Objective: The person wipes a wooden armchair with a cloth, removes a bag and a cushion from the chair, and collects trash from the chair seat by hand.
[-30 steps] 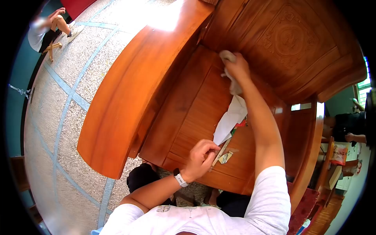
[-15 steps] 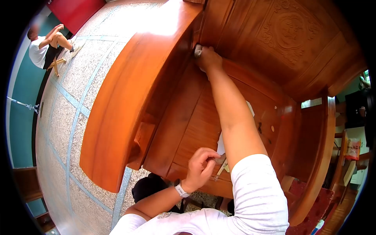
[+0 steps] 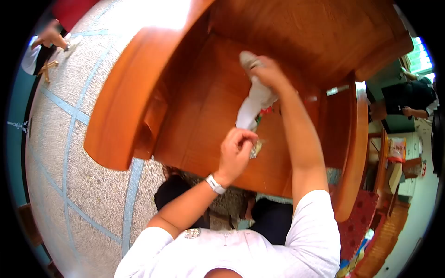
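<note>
My right hand (image 3: 271, 74) is closed around a greyish-white cloth (image 3: 250, 60) over the seat of a reddish-brown wooden chair (image 3: 194, 102). A white, limp sheet-like piece (image 3: 250, 109) stretches from below that hand towards my left; whether it joins the cloth, I cannot tell. My left hand (image 3: 235, 150), with a pale watch (image 3: 215, 184) at its wrist, has its fingers curled near the seat's front edge, right at the white piece's lower end. What they hold, if anything, is hidden. Beside them lies a small pale item (image 3: 256, 149), its kind unclear.
The broad armrest (image 3: 125, 97) runs along the left and another armrest (image 3: 354, 153) along the right. A person (image 3: 41, 51) sits on a low wooden stool at upper left. Another person in dark clothes (image 3: 403, 99) is at the right. A printed packet (image 3: 397, 149) stands behind the chair.
My right hand has drawn the cloth from the back corner by the left armrest towards the middle of the seat. The view has shifted, and more of the white piece shows.
</note>
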`<state>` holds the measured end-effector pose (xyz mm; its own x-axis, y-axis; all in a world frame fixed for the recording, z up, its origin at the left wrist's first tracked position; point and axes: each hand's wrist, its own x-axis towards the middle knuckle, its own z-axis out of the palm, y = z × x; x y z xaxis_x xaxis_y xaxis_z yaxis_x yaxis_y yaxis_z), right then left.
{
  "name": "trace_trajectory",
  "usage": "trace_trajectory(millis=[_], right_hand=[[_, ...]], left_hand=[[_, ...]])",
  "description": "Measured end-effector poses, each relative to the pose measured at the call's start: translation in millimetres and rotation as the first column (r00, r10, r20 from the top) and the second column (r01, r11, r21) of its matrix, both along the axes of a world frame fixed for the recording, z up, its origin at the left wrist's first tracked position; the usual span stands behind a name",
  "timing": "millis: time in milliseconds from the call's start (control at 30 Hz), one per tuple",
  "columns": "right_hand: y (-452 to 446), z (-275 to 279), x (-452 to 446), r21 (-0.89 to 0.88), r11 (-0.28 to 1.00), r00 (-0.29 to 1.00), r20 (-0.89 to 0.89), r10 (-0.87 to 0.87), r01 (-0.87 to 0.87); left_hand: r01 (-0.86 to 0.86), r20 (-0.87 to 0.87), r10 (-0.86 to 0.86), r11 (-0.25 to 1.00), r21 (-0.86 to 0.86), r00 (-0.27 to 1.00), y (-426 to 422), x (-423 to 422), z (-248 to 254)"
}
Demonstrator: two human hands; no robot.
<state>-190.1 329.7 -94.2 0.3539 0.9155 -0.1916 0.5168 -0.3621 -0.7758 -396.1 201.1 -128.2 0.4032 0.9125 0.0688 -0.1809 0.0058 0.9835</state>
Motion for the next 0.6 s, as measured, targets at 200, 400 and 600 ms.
trace_trajectory(millis=[200,400,600], right_hand=[[-155.9,45.1,64.9,0.109,0.845,0.852,-0.041,-0.522,0.524],[-258.0,4.0,67.3,0.067,0.681,0.684,-0.117,-0.720,0.729],[-288.7,-72.6,56.3,0.097,0.738,0.602,0.514,-0.612,0.668]], left_hand=[[-0.047,-0.020,0.047,0.999,0.002,0.999,6.2,-25.3,-11.1],[0.010,-0.309,0.026,0.993,0.115,0.951,25.0,-35.5,-20.6],[0.396,-0.633,0.036,0.752,0.527,0.773,-5.0,-19.1,-37.8]])
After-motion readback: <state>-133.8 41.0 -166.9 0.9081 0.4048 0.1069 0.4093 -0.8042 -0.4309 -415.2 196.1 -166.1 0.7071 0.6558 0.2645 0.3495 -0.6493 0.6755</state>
